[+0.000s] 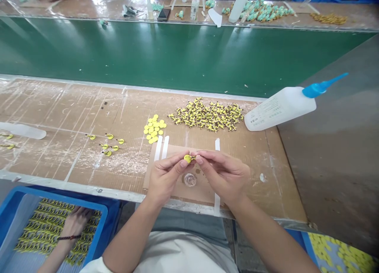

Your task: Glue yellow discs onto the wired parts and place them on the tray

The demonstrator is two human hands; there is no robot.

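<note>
2 hands (pixel 164 178) (pixel 223 174), 1 squeeze btl (pixel 280 109), 2 crates (pixel 59 196) (pixel 306 245)

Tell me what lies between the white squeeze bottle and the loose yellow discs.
The head view shows a heap of small yellow-and-dark parts between the white squeeze bottle and the loose yellow discs.

The small yellow charm (pixel 187 159), its stem end hidden behind the right hand's fingertips (pixel 199 159)

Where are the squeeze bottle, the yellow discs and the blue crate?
Squeeze bottle (pixel 280 109): head view, on its white body.
Yellow discs (pixel 154 129): head view, middle of the pile.
Blue crate (pixel 59 197): head view, on its top rim.
</note>
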